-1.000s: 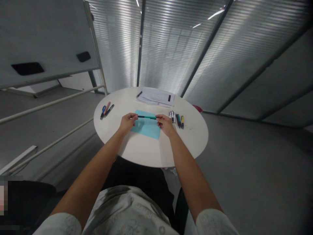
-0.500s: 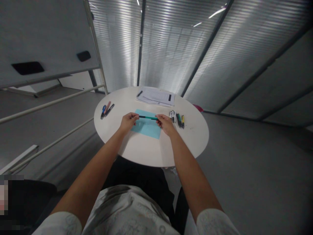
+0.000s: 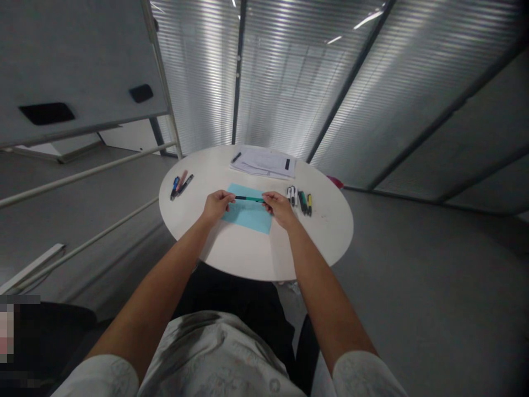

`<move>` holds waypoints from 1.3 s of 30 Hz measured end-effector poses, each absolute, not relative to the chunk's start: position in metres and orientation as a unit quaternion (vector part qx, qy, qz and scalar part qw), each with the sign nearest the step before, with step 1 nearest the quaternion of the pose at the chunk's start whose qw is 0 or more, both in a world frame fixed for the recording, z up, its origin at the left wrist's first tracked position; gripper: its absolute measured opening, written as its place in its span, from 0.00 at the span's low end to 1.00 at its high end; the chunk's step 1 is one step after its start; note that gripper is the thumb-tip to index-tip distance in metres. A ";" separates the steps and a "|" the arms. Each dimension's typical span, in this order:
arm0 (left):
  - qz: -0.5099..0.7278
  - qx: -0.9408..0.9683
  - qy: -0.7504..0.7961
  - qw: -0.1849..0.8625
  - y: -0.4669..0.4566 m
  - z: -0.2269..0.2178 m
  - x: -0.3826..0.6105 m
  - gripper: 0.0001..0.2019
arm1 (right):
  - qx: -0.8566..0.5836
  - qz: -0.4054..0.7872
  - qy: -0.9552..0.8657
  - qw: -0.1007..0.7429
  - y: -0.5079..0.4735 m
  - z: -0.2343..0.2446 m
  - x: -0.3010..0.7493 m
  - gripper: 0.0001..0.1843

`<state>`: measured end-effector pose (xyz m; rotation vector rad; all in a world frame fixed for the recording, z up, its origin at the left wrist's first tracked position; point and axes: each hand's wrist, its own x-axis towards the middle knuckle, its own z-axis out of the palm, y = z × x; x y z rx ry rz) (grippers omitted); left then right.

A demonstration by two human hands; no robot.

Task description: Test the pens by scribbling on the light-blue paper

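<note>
Between my two hands stretches a slim green and black pen (image 3: 248, 198), held level above a light blue sheet of paper (image 3: 250, 220). Its dark end is pinched in the closed fingers of my left hand (image 3: 217, 205). My right hand (image 3: 278, 207) is closed on the green end, where a black clip seems to show. The fingertips cover both ends of the pen. Below, the blue sheet lies on a round white table (image 3: 239, 259), partly covered by my hands.
Several markers (image 3: 303, 203) lie right of my right hand. A few pens (image 3: 179, 186) rest at the table's left. A stack of printed papers (image 3: 264, 163) sits at the back. A whiteboard frame (image 3: 176, 129) stands at the left, a blind-covered glass wall (image 3: 285, 77) behind.
</note>
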<state>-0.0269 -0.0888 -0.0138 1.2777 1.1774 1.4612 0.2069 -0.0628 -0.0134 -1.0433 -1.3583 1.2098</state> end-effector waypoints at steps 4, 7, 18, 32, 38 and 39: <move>0.581 0.505 0.482 0.418 -0.090 -0.013 -0.027 0.11 | -0.423 0.498 -0.582 0.484 -0.062 -0.015 0.208 0.21; 0.576 0.507 0.490 0.413 -0.091 -0.011 -0.027 0.10 | -0.417 0.498 -0.591 0.478 -0.061 -0.016 0.209 0.20; 0.536 0.524 0.521 0.409 -0.095 -0.008 -0.028 0.10 | -0.402 0.494 -0.611 0.470 -0.063 -0.016 0.215 0.13; 0.581 0.518 0.459 0.428 -0.094 -0.009 -0.029 0.12 | -0.375 0.595 -0.506 0.499 -0.070 -0.005 0.203 0.25; 0.584 0.509 0.460 0.434 -0.094 -0.008 -0.029 0.12 | -0.405 0.612 -0.519 0.438 -0.072 -0.003 0.204 0.20; 0.583 0.508 0.461 0.434 -0.094 -0.008 -0.030 0.12 | -0.410 0.609 -0.523 0.433 -0.072 -0.003 0.204 0.21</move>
